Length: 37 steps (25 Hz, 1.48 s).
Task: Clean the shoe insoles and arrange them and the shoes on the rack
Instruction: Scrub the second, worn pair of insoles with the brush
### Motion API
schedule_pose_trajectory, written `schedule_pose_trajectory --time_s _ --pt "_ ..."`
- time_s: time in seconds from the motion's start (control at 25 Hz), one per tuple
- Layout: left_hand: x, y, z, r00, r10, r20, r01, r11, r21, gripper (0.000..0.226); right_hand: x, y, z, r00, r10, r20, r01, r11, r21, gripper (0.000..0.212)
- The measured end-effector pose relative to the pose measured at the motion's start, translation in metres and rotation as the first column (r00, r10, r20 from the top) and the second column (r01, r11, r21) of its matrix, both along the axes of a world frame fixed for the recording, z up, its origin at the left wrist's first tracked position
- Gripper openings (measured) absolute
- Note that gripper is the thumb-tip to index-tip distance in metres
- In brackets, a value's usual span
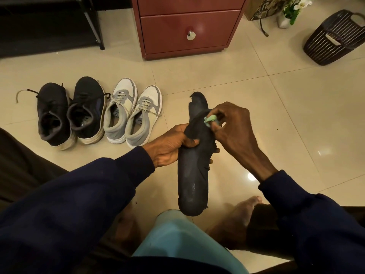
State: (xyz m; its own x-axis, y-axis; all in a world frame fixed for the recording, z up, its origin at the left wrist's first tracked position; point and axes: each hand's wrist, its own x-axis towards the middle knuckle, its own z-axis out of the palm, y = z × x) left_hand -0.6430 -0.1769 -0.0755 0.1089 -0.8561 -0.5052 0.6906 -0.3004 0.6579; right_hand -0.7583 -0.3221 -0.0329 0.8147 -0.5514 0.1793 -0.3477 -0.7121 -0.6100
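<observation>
- A person sits above a tiled floor [256, 86] in dark blue sleeves, holding a dark insole [194, 175] in the air in front of them.
- The insole's heel end points toward the person and its toe end points away. The toe edge looks torn and frayed.
- The left hand [169, 144] grips the insole at its middle from the left, with the thumb on the upper face and the fingers curled underneath.
- The right hand [235, 127] pinches a small green cloth [210, 120] in bunched fingertips and presses it onto the insole's front half, near its right edge.
- A pair of black shoes [53, 115] stands on the floor to the left, toes pointing away, one lace trailing out to the left.
- Just beside them on the right stands a pair of white and grey shoes [120, 109]. Printed insoles show inside these shoes and inside the right black shoe.
- A dark rack [92, 22] stands at the top left, well apart from the shoes.
- A red-brown drawer cabinet [187, 26] with a round metal knob [191, 35] stands at top centre.
- A dark slatted basket [335, 38] sits on the floor at top right.
- A bare foot [239, 218] rests on the floor below the insole.
</observation>
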Motion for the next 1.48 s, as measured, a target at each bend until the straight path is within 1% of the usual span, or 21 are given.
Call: schedule_pose_trajectory --time_s 0.08,0.16,0.24,0.28,0.4,0.44,0.48,0.6,0.64,0.8,0.84,0.88,0.96,1.0,1.04,1.2,1.24,1.28,1.36,1.4,1.48 --pt "-0.001 0.000 0.001 1.000 -0.015 0.016 0.015 1.000 0.009 0.047 -0.002 -0.002 0.000 0.998 -0.047 0.043 0.049 0.998 -0.049 0.013" --pt "-0.001 -0.001 -0.003 0.998 -0.004 0.057 0.002 0.999 0.038 0.054 0.001 0.010 0.002 0.998 0.049 0.028 -0.049 0.999 -0.004 0.016" --pt "0.000 0.001 -0.004 0.995 0.016 0.094 -0.023 0.997 0.072 0.060 0.004 0.021 0.004 0.985 0.171 -0.036 -0.170 0.984 0.049 0.016" --pt "0.000 0.001 -0.004 0.996 0.005 0.089 -0.011 0.998 0.069 0.060 0.005 0.018 0.003 0.986 0.163 -0.038 -0.161 0.986 0.040 0.016" --pt "-0.002 0.001 -0.002 0.999 -0.043 0.033 0.043 0.999 0.018 0.057 -0.001 -0.007 -0.004 0.998 -0.054 0.016 0.054 0.998 -0.014 0.013" --pt "-0.002 0.000 -0.003 0.998 -0.052 0.029 0.051 0.999 0.018 0.058 -0.002 -0.008 -0.004 0.996 -0.091 0.024 0.091 0.996 -0.009 0.014" --pt "-0.002 0.000 -0.002 0.998 -0.053 0.036 0.052 0.998 0.027 0.057 -0.001 -0.004 -0.002 0.997 -0.075 0.031 0.075 0.997 0.011 0.015" --pt "0.000 0.000 -0.002 0.997 -0.036 0.071 0.032 0.998 0.054 0.055 0.007 0.020 0.004 0.992 0.124 0.025 -0.126 0.987 0.096 0.016" --pt "-0.001 0.001 -0.001 0.997 -0.049 0.060 0.047 0.998 0.041 0.054 0.007 0.018 0.004 0.991 0.128 0.030 -0.130 0.987 0.095 0.015" --pt "-0.005 0.001 0.003 0.991 -0.114 -0.067 0.111 0.992 -0.057 0.054 -0.001 -0.012 0.000 0.989 -0.133 0.058 0.131 0.991 0.037 0.013" --pt "-0.004 0.001 0.003 0.991 -0.111 -0.069 0.107 0.993 -0.056 0.054 -0.001 -0.007 0.002 0.990 -0.125 0.062 0.122 0.991 0.048 0.013" --pt "-0.004 0.001 0.003 0.993 -0.106 -0.050 0.104 0.993 -0.048 0.054 0.002 0.002 0.004 0.996 -0.062 0.059 0.058 0.996 0.073 0.012" --pt "-0.002 0.000 -0.001 0.996 -0.077 0.050 0.076 0.997 0.005 0.057 0.008 0.021 0.011 0.993 0.115 0.012 -0.116 0.981 0.157 0.012" --pt "-0.001 0.000 -0.002 0.994 -0.066 0.090 0.064 0.998 0.026 0.059 0.009 0.025 0.013 0.985 0.172 -0.025 -0.165 0.970 0.181 0.012" --pt "-0.001 0.000 -0.001 0.994 -0.068 0.088 0.066 0.998 0.018 0.059 0.010 0.021 0.012 0.983 0.177 -0.049 -0.166 0.972 0.165 0.012" --pt "-0.001 0.001 0.009 0.990 -0.119 -0.074 0.111 0.988 -0.106 0.054 0.001 -0.004 0.004 0.999 -0.026 -0.020 0.026 1.000 0.005 0.014" --pt "0.000 0.000 0.009 0.991 -0.116 -0.073 0.109 0.989 -0.103 0.053 0.001 -0.002 0.004 0.999 -0.015 -0.028 0.015 1.000 0.003 0.015" --pt "0.001 -0.001 0.007 0.993 -0.105 -0.048 0.101 0.991 -0.087 0.053 0.002 0.003 0.005 0.998 0.040 -0.048 -0.039 0.999 0.024 0.014" --pt "0.003 -0.001 0.005 0.996 -0.088 0.002 0.088 0.996 -0.034 0.057 0.005 0.014 0.010 0.983 0.152 -0.101 -0.140 0.983 0.117 0.013" --pt "0.004 0.000 0.006 0.995 -0.095 -0.005 0.095 0.995 -0.027 0.058 0.006 0.014 0.009 0.982 0.161 -0.104 -0.146 0.980 0.133 0.012" --pt "0.001 0.000 0.009 0.984 -0.142 -0.104 0.134 0.987 -0.086 0.053 0.004 0.006 0.003 0.995 0.071 -0.067 -0.068 0.996 0.055 0.012"
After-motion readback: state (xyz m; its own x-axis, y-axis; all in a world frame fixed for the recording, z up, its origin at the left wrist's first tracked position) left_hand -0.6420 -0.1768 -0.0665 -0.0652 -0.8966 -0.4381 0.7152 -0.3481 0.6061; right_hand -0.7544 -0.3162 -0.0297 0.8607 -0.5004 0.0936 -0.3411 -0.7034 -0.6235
